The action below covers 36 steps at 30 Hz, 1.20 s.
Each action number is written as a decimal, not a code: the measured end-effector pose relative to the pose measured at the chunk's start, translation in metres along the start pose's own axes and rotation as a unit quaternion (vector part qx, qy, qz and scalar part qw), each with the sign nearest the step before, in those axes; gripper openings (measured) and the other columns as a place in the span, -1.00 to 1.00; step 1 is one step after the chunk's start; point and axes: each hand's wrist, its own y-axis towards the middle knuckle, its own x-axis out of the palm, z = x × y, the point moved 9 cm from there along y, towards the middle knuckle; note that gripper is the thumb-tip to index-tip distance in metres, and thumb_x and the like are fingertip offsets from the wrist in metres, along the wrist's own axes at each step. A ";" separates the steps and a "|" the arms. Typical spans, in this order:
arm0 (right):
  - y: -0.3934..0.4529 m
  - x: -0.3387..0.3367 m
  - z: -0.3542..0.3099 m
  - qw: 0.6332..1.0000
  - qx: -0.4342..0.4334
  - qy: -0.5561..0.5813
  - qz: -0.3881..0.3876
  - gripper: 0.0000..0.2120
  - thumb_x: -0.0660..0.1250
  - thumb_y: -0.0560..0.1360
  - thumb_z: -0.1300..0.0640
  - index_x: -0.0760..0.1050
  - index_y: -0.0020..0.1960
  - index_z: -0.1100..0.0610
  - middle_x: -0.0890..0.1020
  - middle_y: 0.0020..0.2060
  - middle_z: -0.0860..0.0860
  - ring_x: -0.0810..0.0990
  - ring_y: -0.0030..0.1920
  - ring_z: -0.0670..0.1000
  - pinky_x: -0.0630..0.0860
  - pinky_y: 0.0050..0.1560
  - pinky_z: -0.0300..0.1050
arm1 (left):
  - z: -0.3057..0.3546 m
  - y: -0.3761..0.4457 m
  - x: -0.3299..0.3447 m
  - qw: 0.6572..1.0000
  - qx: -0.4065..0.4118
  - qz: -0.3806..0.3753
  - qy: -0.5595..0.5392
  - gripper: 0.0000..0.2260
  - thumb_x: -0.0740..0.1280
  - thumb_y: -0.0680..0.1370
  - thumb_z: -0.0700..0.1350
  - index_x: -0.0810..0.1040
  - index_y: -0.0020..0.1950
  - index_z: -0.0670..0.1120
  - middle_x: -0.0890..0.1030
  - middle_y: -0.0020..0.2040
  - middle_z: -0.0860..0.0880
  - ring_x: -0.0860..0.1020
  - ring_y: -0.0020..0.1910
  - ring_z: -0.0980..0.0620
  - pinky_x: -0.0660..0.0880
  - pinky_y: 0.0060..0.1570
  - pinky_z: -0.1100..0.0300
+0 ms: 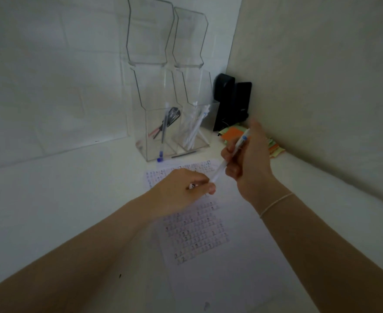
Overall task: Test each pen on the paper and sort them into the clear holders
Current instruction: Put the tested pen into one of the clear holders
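Two hands are working one white pen [231,154] over the paper [208,233]: the right hand [247,159] is gripping the barrel, the left hand [186,188] is pinching its tip, probably uncapping, so pulling straight is looking wisest.

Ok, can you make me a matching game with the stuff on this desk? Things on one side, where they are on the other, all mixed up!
Things:
1. white pen
2. dark pens
3. sticky notes
4. paper

Places:
A. inside the left clear holder
B. flat on the desk under both arms
C. held by the right hand, its lower end at the left hand
D. in the corner by the wall, behind the right hand

Pairs: 1-C, 2-A, 3-D, 4-B
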 end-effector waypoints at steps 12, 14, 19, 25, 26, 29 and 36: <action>0.017 0.051 -0.033 0.973 -0.041 -0.194 -0.121 -0.65 0.17 0.56 -0.03 0.38 -0.33 0.12 0.49 -0.45 0.03 0.32 -0.51 -0.06 0.30 -0.43 -0.21 | -0.012 -0.002 -0.042 0.987 -0.022 0.155 0.046 -0.72 0.25 0.56 0.07 0.58 0.18 -0.01 0.62 0.11 0.04 0.56 0.05 0.07 0.40 0.08 0.28; 0.028 0.068 -0.076 0.954 -0.149 -0.250 -0.073 -0.72 0.12 0.57 0.15 0.38 -0.30 0.17 0.46 -0.57 -0.01 0.36 -0.56 -0.08 0.34 -0.46 -0.23 | -0.025 -0.002 -0.052 0.980 -0.027 0.170 0.099 -0.59 0.25 0.57 0.07 0.42 0.37 -0.07 0.48 0.33 -0.01 0.44 0.28 0.03 0.25 0.24 0.32; 0.058 0.097 -0.153 0.867 -0.405 -0.288 0.018 -0.95 0.11 0.55 0.27 0.28 -0.08 0.18 0.49 -0.24 0.25 0.53 -0.29 0.26 0.54 -0.34 -0.06 | -0.075 -0.002 -0.040 0.964 -0.075 0.100 0.233 -0.24 -0.13 0.42 0.34 0.29 0.46 -0.07 0.25 0.49 -0.07 0.24 0.45 0.00 0.15 0.42 0.08; 0.105 0.111 -0.118 0.825 -0.376 -0.421 -0.001 -0.86 0.11 0.56 0.29 0.20 0.02 0.10 0.56 -0.12 0.25 0.59 -0.15 0.26 0.58 -0.13 0.19 | -0.081 0.001 -0.033 0.951 -0.072 0.091 0.288 -0.17 -0.28 0.35 0.35 0.28 0.46 -0.02 0.13 0.53 -0.03 0.11 0.50 0.05 0.04 0.42 0.15; 0.110 0.113 -0.109 0.812 -0.360 -0.459 -0.008 -0.91 0.11 0.57 0.27 0.23 0.02 0.12 0.58 -0.09 0.26 0.58 -0.15 0.23 0.56 -0.10 0.16 | -0.081 0.001 -0.033 0.950 -0.073 0.091 0.290 -0.17 -0.29 0.35 0.35 0.27 0.47 -0.01 0.12 0.54 -0.03 0.11 0.50 0.06 0.03 0.42 0.16; 0.124 0.115 -0.084 0.747 -0.297 -0.595 -0.008 -0.83 0.07 0.59 0.17 0.38 0.10 0.19 0.57 0.03 0.20 0.54 0.00 0.20 0.45 0.09 0.06 | -0.081 0.001 -0.032 0.950 -0.070 0.088 0.291 -0.17 -0.29 0.35 0.35 0.26 0.47 -0.01 0.11 0.54 -0.03 0.09 0.50 0.07 0.02 0.42 0.18; 0.125 0.115 -0.069 0.725 -0.258 -0.637 -0.048 -0.61 0.10 0.59 0.06 0.29 0.40 0.08 0.36 0.33 0.16 0.37 0.30 0.20 0.28 0.33 0.11 | -0.082 0.001 -0.031 0.951 -0.070 0.079 0.292 -0.32 -0.13 0.46 0.29 0.25 0.48 -0.01 0.10 0.54 -0.02 0.07 0.50 0.08 -0.01 0.42 0.20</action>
